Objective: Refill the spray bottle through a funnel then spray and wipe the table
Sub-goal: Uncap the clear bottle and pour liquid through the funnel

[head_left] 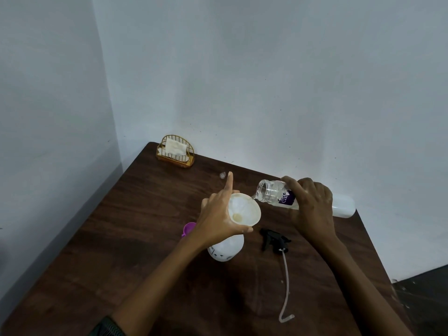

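Observation:
A white spray bottle [228,249] stands uncapped at the middle of the dark wooden table [150,214]. A cream funnel [244,210] sits in its neck, and my left hand [218,214] grips the funnel's rim with the index finger stretched out. My right hand [312,209] holds a clear water bottle [274,194] with a purple label, tipped on its side, mouth at the funnel's edge; water runs into the funnel. The black spray head [274,240] with its long clear tube [287,287] lies on the table right of the bottle.
A gold wire holder with white napkins [175,151] stands at the far left corner. A purple cap [188,228] lies behind my left wrist. A small clear cap [222,175] rests farther back. White walls close the table's left and far sides.

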Demonstrator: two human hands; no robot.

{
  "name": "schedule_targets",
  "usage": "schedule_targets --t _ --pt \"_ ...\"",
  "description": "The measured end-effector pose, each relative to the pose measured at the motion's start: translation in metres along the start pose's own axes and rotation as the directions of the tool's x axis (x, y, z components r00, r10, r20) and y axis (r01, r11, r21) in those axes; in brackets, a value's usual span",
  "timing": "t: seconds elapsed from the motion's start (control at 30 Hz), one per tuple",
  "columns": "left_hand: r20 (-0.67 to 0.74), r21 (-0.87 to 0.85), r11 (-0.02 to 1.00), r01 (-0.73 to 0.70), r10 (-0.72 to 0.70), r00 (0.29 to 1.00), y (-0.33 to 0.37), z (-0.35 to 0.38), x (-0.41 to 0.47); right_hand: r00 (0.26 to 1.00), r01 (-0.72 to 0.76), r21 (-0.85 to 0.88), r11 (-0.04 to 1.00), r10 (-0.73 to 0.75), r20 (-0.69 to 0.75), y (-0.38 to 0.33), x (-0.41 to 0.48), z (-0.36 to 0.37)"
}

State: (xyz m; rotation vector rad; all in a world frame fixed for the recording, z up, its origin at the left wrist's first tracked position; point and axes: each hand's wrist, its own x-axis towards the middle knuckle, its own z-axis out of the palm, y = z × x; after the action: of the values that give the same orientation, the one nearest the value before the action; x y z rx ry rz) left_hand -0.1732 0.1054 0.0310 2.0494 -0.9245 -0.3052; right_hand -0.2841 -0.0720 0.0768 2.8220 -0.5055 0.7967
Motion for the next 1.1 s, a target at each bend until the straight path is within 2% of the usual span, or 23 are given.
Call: schedule_targets --t 1.1 --pt "-0.007 -0.005 1.000 -0.006 0.006 1.000 -0.0024 0.0000 -0.0003 1.000 -0.018 -0.010 1.000 0.018 0.019 0.0028 0.0024 -0.0005"
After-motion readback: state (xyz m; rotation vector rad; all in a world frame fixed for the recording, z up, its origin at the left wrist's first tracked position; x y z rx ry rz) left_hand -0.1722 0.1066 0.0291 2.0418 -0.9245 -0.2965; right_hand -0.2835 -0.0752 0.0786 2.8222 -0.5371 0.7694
